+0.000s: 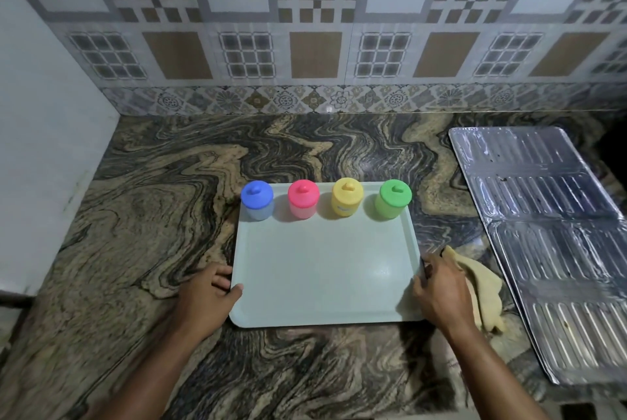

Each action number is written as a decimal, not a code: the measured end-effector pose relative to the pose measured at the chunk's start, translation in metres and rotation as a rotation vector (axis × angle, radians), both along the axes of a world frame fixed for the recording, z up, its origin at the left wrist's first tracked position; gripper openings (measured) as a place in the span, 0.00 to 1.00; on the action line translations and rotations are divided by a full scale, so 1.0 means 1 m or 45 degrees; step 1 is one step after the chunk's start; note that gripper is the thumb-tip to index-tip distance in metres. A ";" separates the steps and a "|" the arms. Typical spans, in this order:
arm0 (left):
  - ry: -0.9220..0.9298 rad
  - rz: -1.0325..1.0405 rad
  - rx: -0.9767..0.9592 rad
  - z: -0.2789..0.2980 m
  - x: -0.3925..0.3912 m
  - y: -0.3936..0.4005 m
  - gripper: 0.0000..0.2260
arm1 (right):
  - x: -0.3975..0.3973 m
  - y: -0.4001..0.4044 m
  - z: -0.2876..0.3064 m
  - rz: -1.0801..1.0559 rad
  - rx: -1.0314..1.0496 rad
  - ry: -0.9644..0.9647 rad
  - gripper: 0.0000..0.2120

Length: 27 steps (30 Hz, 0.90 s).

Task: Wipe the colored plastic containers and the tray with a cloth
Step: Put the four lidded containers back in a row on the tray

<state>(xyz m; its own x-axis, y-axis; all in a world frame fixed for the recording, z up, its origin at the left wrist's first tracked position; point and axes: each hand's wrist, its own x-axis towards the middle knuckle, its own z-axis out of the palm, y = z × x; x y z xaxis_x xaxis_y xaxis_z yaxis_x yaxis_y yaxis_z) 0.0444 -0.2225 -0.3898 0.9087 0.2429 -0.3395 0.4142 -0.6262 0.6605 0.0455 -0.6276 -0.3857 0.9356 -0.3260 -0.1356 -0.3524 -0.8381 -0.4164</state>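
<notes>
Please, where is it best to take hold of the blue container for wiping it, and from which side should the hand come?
Grip the blue container around its round body, under the wide lid, coming from the left. It stands upright at the left end of the row on the tray; the pink container is close on its right. The small lid knob looks too little for a firm hold.

You are standing in a home kitchen. The worktop (152,216) is swirled polished stone, the wall (315,29) behind it carries patterned decorative tiles, and a ribbed steel draining board (549,233) lies at your right side.
</notes>
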 end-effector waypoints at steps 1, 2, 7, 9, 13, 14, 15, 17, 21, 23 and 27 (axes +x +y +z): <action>0.018 0.027 -0.017 0.000 0.001 0.000 0.11 | 0.002 -0.001 0.000 -0.023 0.039 0.005 0.15; 0.026 0.050 -0.036 -0.001 0.001 0.000 0.10 | 0.003 -0.002 -0.001 -0.051 0.081 0.014 0.15; 0.015 0.122 -0.088 -0.005 0.004 0.001 0.11 | 0.007 -0.007 -0.004 -0.157 0.209 0.052 0.14; -0.008 0.138 -0.073 -0.005 0.012 0.001 0.12 | 0.015 -0.006 -0.003 -0.172 0.234 0.038 0.14; -0.017 0.140 -0.029 -0.004 0.042 0.003 0.11 | 0.044 -0.003 0.002 -0.181 0.278 0.035 0.14; -0.010 0.136 -0.013 -0.002 0.052 0.003 0.10 | 0.054 -0.003 0.004 -0.183 0.287 0.040 0.14; -0.009 0.134 -0.003 0.000 0.063 0.002 0.09 | 0.066 -0.002 0.005 -0.184 0.296 0.049 0.14; -0.006 0.137 0.018 0.003 0.088 0.000 0.08 | 0.090 0.000 0.007 -0.194 0.311 0.051 0.12; 0.008 0.168 0.055 0.008 0.137 -0.002 0.08 | 0.140 0.005 0.013 -0.191 0.293 0.061 0.10; 0.017 0.173 0.058 0.010 0.157 -0.002 0.09 | 0.162 0.008 0.018 -0.179 0.285 0.067 0.10; 0.068 0.163 0.073 0.016 0.185 -0.006 0.10 | 0.191 0.008 0.019 -0.194 0.263 0.069 0.12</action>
